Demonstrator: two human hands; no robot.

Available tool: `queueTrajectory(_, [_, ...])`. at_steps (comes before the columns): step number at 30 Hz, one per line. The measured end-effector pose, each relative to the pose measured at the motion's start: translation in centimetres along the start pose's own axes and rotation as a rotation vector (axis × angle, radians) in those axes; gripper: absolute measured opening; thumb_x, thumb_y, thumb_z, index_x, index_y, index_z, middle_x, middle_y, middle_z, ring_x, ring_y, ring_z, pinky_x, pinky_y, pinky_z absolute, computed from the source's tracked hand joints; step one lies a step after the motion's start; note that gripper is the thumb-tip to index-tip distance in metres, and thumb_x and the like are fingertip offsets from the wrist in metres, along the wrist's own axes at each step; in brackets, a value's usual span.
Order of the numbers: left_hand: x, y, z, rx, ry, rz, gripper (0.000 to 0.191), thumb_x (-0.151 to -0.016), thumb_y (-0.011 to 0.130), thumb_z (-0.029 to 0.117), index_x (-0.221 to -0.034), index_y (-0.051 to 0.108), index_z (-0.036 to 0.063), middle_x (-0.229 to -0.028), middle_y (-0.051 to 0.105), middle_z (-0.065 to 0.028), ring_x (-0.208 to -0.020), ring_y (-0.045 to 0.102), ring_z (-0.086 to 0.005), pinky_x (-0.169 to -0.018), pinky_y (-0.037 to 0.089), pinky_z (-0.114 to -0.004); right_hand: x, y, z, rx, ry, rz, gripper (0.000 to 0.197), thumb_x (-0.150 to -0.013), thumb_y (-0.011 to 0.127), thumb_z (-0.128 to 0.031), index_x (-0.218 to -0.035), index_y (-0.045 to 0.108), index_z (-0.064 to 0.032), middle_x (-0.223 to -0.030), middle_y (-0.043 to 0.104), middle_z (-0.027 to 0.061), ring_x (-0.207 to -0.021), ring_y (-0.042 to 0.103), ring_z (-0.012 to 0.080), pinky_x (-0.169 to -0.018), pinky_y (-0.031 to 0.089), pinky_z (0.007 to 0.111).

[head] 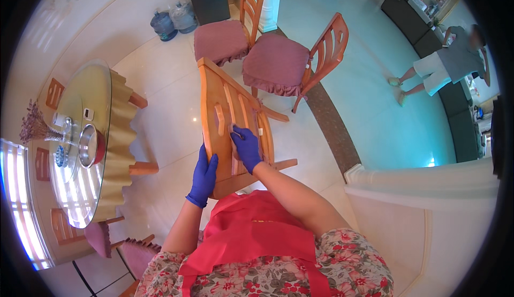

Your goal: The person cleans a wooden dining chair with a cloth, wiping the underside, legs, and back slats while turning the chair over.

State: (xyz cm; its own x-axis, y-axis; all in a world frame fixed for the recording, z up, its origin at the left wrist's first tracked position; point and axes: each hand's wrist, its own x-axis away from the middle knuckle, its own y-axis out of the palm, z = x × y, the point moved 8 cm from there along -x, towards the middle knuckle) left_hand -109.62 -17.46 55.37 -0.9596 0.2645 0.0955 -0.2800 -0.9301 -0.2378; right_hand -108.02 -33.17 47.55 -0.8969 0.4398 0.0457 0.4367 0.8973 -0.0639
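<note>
A wooden dining chair (217, 96) stands before me, its slatted backrest turned towards me. My left hand (204, 176), in a blue glove, grips the outer edge of the backrest near its lower left corner. The blue-gloved right hand (247, 146) is at the slats in the middle of the back. Between its fingertips is a small piece of brownish cloth (231, 128), mostly hidden by the hand. Part of the chair's seat shows through the gaps.
Two chairs with mauve skirted seat covers (277, 64) (221, 42) stand just beyond. On the left is a glass-topped table (102, 136) bearing a metal bowl (88, 146) and dried flowers (38, 124). Water bottles (164, 26) stand by the wall. A person (453, 60) is at a dark cabinet (421, 28).
</note>
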Motion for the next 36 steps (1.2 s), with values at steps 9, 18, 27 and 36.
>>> queueTrajectory(9, [0.6, -0.8, -0.8, -0.018, -0.100, 0.040, 0.054, -0.093, 0.046, 0.020, -0.138, 0.025, -0.0008, -0.130, 0.044, -0.0167, -0.120, 0.043, -0.0213, -0.098, 0.035, -0.030, 4.3, 0.3, 0.3, -0.091, -0.181, -0.023, 0.019, -0.079, 0.065, -0.003, -0.098, 0.064, -0.0033, -0.096, 0.061, 0.0137, -0.093, 0.060, 0.0268, -0.081, 0.046, 0.030])
queueTrajectory(18, [1.1, -1.5, 0.1, -0.242, -0.149, 0.092, 0.054, -0.092, 0.047, 0.024, -0.136, 0.028, 0.0002, -0.119, 0.053, -0.0214, -0.111, 0.053, -0.0297, -0.091, 0.041, -0.034, -10.0, 2.9, -7.0, 0.099, -0.213, -0.117, 0.022, -0.084, 0.060, -0.007, -0.105, 0.061, -0.0003, -0.099, 0.061, 0.0147, -0.092, 0.060, 0.0235, -0.080, 0.046, 0.029])
queueTrajectory(27, [2.0, -2.7, 0.6, -0.499, -0.216, 0.258, 0.050, -0.091, 0.049, 0.026, -0.132, 0.036, 0.0013, -0.106, 0.058, -0.0248, -0.097, 0.058, -0.0378, -0.080, 0.046, -0.039, -7.9, 4.2, -3.4, -0.029, -0.512, -0.100, 0.021, -0.080, 0.057, 0.001, -0.100, 0.063, -0.0051, -0.101, 0.057, 0.0135, -0.096, 0.056, 0.0290, -0.084, 0.044, 0.030])
queueTrajectory(36, [1.9, -2.5, 1.5, -0.664, -0.271, 0.317, 0.047, -0.089, 0.051, 0.026, -0.129, 0.040, 0.0050, -0.092, 0.062, -0.0233, -0.083, 0.061, -0.0398, -0.069, 0.049, -0.043, -20.5, 5.6, -1.4, 0.010, -0.367, 0.027, 0.012, -0.085, 0.057, -0.007, -0.092, 0.066, -0.0033, -0.082, 0.055, 0.0114, -0.077, 0.055, 0.0218, -0.067, 0.044, 0.032])
